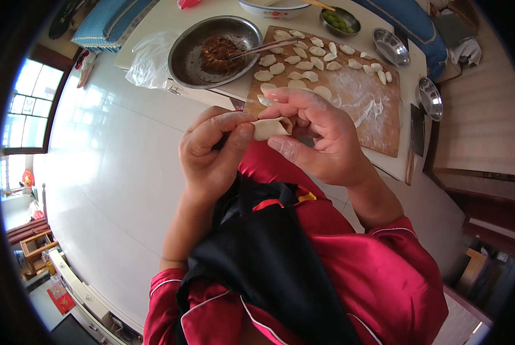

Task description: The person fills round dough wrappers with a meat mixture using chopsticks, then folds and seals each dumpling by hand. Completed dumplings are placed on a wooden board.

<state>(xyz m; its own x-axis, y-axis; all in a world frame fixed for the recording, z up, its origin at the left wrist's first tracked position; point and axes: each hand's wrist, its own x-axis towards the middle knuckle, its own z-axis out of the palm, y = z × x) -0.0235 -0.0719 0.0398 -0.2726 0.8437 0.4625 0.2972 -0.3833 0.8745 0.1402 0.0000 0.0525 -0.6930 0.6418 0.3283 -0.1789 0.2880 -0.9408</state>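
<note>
A folded dumpling (269, 128) is held up before my chest, its right end still gaping with brown filling showing inside. My left hand (216, 140) pinches its left end between thumb and index finger. Around the gaping end curls my right hand (322, 131), thumb below and fingers above; floury fingertips sit at the dumpling's edge, and whether they grip it is hard to tell. Beyond the hands lies a wooden board (380, 140) with rows of shaped dumplings (304, 65), a few flat dough wrappers (323, 92) and a patch of white flour (363, 97).
A steel basin (184, 64) of brown filling (220, 54) holds chopsticks (268, 46). Nearby are a plastic bag (147, 64), a flowered bowl (276, 11), a bowl of green fruit (338, 21) and two steel bowls (391, 46) at the table's right side. Blue-covered seats (106, 26) stand behind.
</note>
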